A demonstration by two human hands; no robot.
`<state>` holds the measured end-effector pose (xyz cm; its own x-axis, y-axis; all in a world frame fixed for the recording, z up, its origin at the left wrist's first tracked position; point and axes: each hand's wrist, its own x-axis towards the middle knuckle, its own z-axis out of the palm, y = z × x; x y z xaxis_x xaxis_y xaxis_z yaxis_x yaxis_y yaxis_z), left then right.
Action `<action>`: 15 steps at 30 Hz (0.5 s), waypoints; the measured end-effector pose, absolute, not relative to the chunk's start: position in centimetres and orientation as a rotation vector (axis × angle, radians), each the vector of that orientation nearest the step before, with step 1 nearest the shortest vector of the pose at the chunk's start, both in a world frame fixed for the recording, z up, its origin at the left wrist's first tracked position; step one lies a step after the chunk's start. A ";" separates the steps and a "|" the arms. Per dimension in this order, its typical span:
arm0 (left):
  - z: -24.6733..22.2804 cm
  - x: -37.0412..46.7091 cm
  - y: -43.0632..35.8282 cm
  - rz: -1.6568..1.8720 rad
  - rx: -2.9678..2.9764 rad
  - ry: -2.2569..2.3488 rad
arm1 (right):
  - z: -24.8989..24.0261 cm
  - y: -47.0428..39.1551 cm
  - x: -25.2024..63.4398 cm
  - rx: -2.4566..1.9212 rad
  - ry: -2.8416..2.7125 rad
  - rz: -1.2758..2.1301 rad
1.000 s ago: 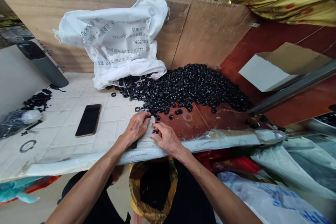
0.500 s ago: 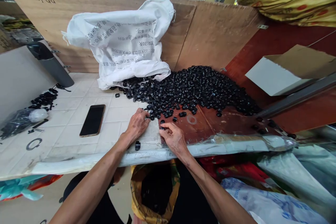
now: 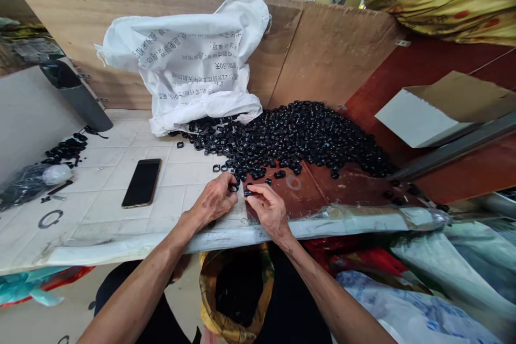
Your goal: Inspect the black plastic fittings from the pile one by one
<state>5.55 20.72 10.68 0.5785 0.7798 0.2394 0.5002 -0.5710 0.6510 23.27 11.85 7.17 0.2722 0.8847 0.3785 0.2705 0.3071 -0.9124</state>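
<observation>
Black rings (image 3: 233, 187) at both hands (image 3: 217, 198) — partly hidden by fingers, details unclear

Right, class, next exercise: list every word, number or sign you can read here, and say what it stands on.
"30天", "22天": white sack; its remaining print is too unclear to quote.
"小GG", apparently handwritten: wooden board.
Yellow sack, top right: marks too blurred to read.
Blue-printed sack, lower right: unreadable.

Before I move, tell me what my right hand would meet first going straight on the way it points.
Your right hand would probably meet the black ring in your left hand; depth is unclear.
</observation>
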 end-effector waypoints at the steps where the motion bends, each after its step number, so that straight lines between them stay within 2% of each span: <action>1: 10.9 5.4 20.4 0.704 2.279 0.993 | 7.1 11.8 23.3 -1.211 -1.262 0.596; 9: 11.9 4.9 17.6 0.732 2.061 0.831 | 7.3 11.4 23.3 -1.181 -1.307 0.639; 15: 11.5 4.6 18.6 0.691 2.060 0.719 | 7.3 11.7 23.3 -1.188 -1.360 0.601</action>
<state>4.59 18.56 11.53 0.6854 0.6959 0.2141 0.2413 -0.4946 0.8350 23.26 11.70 7.29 0.1906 0.8902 0.4138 0.2927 0.3509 -0.8895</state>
